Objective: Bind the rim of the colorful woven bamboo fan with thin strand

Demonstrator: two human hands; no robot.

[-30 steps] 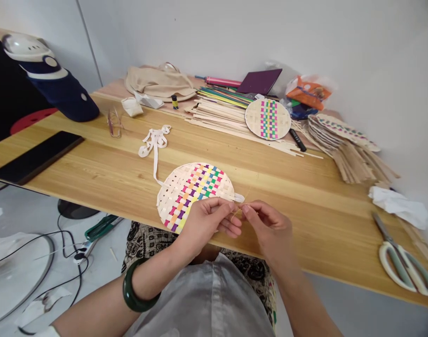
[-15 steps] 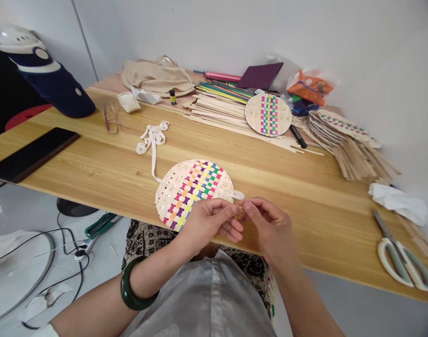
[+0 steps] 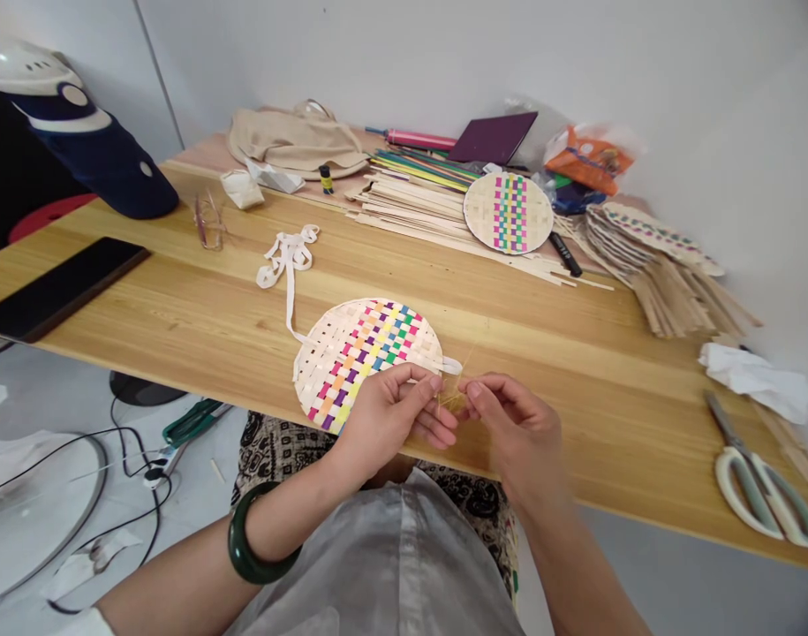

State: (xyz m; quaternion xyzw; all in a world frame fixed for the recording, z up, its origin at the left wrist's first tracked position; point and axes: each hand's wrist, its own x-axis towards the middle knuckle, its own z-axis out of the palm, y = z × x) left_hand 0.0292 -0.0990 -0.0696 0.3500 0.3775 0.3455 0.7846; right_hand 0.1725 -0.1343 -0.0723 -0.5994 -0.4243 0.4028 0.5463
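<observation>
A round woven mat (image 3: 360,349) with bright coloured strips lies at the near edge of the wooden table (image 3: 178,300). A white ribbon (image 3: 285,261) runs from the mat's rim up the table. My left hand (image 3: 390,420) rests on the mat's lower right edge, with thumb and finger pinched on a thin yellowish thread (image 3: 455,389). My right hand (image 3: 513,424) pinches the same thread from the right, its fingertips almost touching the left hand's.
Scissors (image 3: 758,481) lie at the right edge beside crumpled white paper (image 3: 754,375). Further back are a second woven mat (image 3: 508,212), piles of strips (image 3: 417,208), a stack of woven pieces (image 3: 655,256), glasses (image 3: 205,221), a black phone (image 3: 59,287) and a beige cloth (image 3: 294,141).
Both hands stay pinched at the mat's edge; the fingers have shifted slightly on the thread, and the view has drifted a little.
</observation>
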